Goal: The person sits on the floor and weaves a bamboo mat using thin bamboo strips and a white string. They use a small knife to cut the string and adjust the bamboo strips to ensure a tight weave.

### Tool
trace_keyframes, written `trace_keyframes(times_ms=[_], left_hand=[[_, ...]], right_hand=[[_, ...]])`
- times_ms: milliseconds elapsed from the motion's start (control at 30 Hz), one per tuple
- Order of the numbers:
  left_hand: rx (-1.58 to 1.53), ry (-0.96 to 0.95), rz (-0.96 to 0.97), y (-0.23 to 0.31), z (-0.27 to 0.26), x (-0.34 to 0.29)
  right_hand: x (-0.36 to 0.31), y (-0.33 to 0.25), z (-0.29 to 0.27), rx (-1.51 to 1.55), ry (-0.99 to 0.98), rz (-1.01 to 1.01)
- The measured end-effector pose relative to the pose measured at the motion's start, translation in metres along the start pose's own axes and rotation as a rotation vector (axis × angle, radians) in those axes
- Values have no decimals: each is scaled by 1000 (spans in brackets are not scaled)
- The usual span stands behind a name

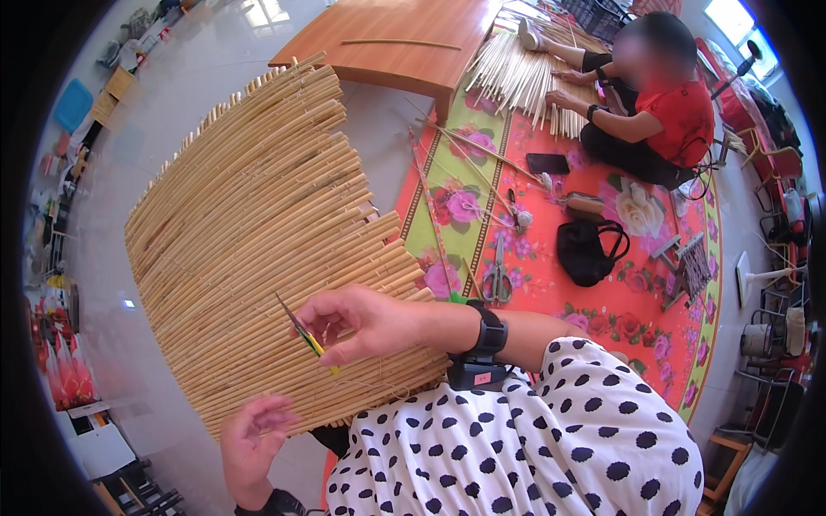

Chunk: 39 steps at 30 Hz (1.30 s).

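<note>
A large mat of tan reed sticks (pixel 258 224) bound side by side stands tilted in front of me. My right hand (pixel 366 322) rests against its lower right part and pinches a thin yellow-green needle-like tool (pixel 308 337) that points up and left. My left hand (pixel 251 443) is below the mat's bottom edge, fingers curled and pinched together, apparently on a fine thread that is too thin to make out. A dark watch sits on my right wrist, and my sleeve is white with black dots.
A person in a red top (pixel 662 112) sits on a red floral floor mat (pixel 637 301), handling a pile of reed sticks (pixel 525 73). Scissors (pixel 496 277), a black bag (pixel 588 249), a phone (pixel 548 162) and loose sticks lie there. A wooden table (pixel 387 39) stands behind.
</note>
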State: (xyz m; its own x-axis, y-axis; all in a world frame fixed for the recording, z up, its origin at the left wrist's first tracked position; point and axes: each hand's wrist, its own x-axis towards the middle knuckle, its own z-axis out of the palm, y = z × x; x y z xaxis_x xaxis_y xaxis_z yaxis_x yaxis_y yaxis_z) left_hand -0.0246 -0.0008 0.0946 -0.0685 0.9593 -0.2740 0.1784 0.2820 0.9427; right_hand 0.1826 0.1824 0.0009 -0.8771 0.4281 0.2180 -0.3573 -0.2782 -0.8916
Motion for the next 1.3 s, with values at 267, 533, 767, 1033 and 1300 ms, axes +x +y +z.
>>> trace_keyframes(times_ms=[267, 533, 767, 1033, 1300], left_hand=[[499, -44, 270, 18, 44, 67], [341, 146, 394, 3, 48, 68], [594, 199, 584, 17, 54, 72], [493, 174, 510, 13, 52, 68], [313, 139, 327, -2, 41, 63]], right_hand=[[-5, -2, 4, 25, -33, -148], [-5, -4, 2, -162, 92, -219], [-1, -5, 1, -256, 134, -231], [-1, 3, 0, -194, 105, -233], [-6, -4, 8, -125, 129, -92]])
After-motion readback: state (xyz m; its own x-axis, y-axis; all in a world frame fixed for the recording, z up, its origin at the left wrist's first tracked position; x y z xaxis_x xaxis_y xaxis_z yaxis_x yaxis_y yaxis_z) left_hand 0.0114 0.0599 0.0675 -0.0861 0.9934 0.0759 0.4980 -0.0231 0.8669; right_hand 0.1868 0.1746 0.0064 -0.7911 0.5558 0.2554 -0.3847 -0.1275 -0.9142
